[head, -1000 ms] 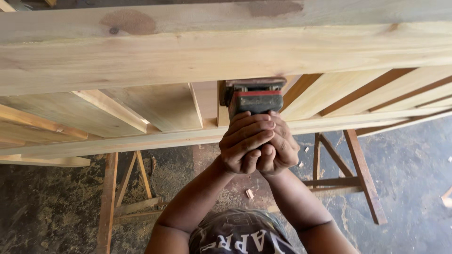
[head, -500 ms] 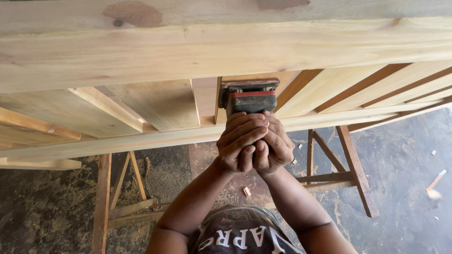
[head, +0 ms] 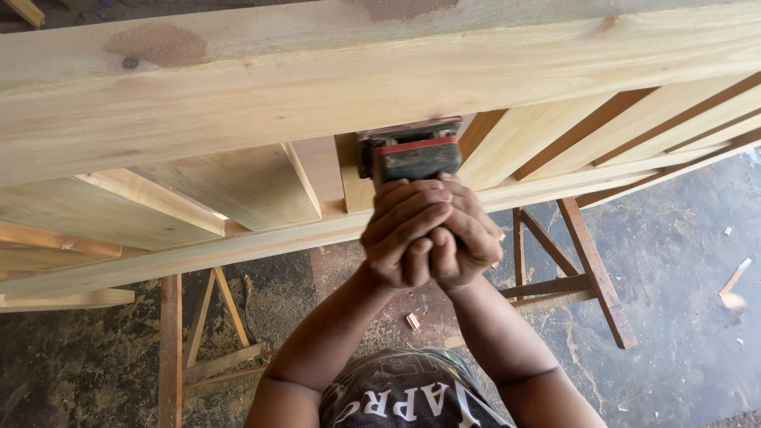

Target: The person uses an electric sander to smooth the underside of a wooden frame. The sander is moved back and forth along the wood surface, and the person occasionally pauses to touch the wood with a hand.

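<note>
Sander position: power sander (head: 412,156), dark body with a red band, centre of the frame, just above both hands, its pad end tucked under the wide top rail (head: 380,87) of the pale wooden frame.
Left hand: left hand (head: 404,231) wrapped over the sander's rear, fingers (head: 412,202) clenched round it.
Right hand: right hand (head: 468,238) pressed against the left, fingers curled closed on the same grip; thumb side hidden.
Key relation: sander lies directly ahead of the knuckles, toward the top of the frame; both hands equally near, stacked side by side.
Long axis: sander body runs top-to-bottom in the frame, crossing the rail, which runs left to right.
Contact: sander sits between two slats (head: 507,143); whether the pad touches the wood cannot be told.
Below: lower rail (head: 198,254) passes behind the hands; trestle legs (head: 590,269) and sawdust-strewn floor (head: 682,261) lower in the frame.
</note>
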### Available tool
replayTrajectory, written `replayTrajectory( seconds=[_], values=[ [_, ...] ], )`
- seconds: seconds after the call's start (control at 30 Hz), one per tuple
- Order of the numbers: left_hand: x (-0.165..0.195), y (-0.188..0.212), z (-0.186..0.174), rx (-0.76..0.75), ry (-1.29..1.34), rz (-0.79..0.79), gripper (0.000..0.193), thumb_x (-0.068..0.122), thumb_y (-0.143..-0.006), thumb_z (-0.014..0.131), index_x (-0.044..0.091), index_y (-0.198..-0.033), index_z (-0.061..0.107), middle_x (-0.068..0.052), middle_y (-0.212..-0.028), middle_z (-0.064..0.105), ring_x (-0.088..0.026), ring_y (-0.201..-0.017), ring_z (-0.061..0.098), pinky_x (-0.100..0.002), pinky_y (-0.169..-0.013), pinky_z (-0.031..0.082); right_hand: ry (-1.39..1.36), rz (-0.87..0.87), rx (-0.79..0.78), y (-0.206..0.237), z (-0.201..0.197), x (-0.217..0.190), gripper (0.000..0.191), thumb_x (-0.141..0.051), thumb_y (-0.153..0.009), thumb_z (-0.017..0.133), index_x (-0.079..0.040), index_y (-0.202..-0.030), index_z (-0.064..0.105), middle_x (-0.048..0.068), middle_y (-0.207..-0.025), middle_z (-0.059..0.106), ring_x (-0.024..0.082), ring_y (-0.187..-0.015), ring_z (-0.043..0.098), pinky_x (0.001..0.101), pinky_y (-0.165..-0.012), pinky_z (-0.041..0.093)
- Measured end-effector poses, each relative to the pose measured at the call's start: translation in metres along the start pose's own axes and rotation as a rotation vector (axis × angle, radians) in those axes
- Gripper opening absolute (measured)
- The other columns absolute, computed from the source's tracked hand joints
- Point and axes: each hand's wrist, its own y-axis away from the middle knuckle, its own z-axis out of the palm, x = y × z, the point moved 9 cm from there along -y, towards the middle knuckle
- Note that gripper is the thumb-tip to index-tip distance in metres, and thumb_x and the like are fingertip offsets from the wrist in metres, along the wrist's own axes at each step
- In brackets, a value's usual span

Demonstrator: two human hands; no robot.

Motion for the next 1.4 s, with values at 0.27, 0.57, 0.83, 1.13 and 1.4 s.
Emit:
replayTrajectory(
  seconds=[0.27,0.57,0.83,1.13,1.4],
  values=[
    [0.000,-0.006,0.017,-0.056,0.021,0.019,0.039,0.027,-0.110,0.041,0.003,-0.119,0.070,-0.017,-0.116,0.074,-0.030,-0.115,0.071,-0.045,-0.113,0.050,0.083,0.050,0.010,-0.005,-0.013,0.006,0.037,-0.026,-0.105,0.054,0.008,-0.104,0.070,0.023,-0.103,0.074,0.037,-0.105,0.075,0.0523,-0.105,0.058],
    [-0.005,-0.001,-0.065,0.043,-0.016,-0.039,0.039,0.030,-0.110,0.042,0.005,-0.113,0.072,-0.014,-0.109,0.076,-0.028,-0.109,0.074,-0.046,-0.110,0.052,0.008,-0.051,-0.104,0.005,0.059,-0.028,0.027,-0.017,-0.095,0.063,0.008,-0.104,0.070,0.024,-0.097,0.072,0.038,-0.100,0.074,0.0538,-0.103,0.056],
    [-0.003,0.006,-0.013,0.000,-0.013,-0.018,0.038,0.029,-0.110,0.042,0.007,-0.115,0.072,-0.013,-0.111,0.076,-0.026,-0.111,0.074,-0.045,-0.113,0.048,-0.003,-0.041,-0.049,-0.002,0.012,-0.005,0.030,-0.020,-0.100,0.059,0.008,-0.101,0.069,0.024,-0.095,0.073,0.037,-0.095,0.075,0.0537,-0.102,0.058],
    [0.002,-0.005,0.028,-0.114,0.023,-0.051,0.037,0.026,-0.111,0.041,0.004,-0.122,0.069,-0.015,-0.118,0.074,-0.029,-0.118,0.071,-0.046,-0.115,0.048,0.139,0.111,0.008,-0.009,-0.026,0.004,0.037,-0.027,-0.106,0.055,0.008,-0.103,0.068,0.025,-0.102,0.073,0.035,-0.107,0.074,0.0495,-0.104,0.057],
    [-0.001,-0.004,-0.047,-0.013,0.005,-0.045,0.037,0.026,-0.109,0.042,0.005,-0.117,0.070,-0.014,-0.112,0.075,-0.029,-0.110,0.074,-0.047,-0.111,0.050,0.018,0.005,-0.092,-0.006,0.045,-0.026,0.030,-0.018,-0.099,0.061,0.010,-0.105,0.068,0.024,-0.099,0.071,0.037,-0.101,0.074,0.0542,-0.105,0.055]
  ],
)
